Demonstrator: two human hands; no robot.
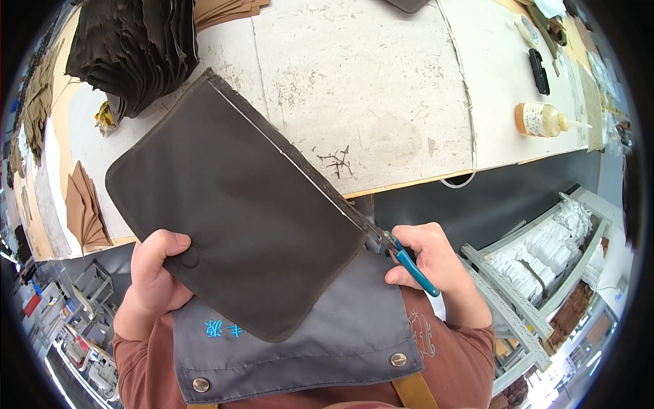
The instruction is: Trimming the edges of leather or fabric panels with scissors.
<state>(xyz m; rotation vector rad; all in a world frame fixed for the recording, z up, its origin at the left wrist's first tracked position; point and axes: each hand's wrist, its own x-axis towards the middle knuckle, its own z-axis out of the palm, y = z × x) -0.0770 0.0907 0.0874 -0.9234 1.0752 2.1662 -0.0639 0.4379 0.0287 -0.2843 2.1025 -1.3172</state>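
A dark brown, leather-like panel (231, 198) with rounded corners is held slanted in front of me, its far part over the table. A white line runs along its upper right edge, beside a rough dark strip. My left hand (161, 268) grips its lower left edge, with the thumb on top and the fingers hidden underneath. A pair of teal-handled cutters (414, 271) is in my right hand (432, 259). Their metal jaws are at the panel's right corner, on the rough strip; I cannot tell whether the jaws are closed.
Dark folded pieces (139, 51) are stacked at the far left. Thin dark scraps (335, 162) lie on the white tabletop (381, 88). Farther right are a nozzle bottle (540, 120) and a black tool (538, 71). A metal rack (518, 300) with white bundles stands right of me.
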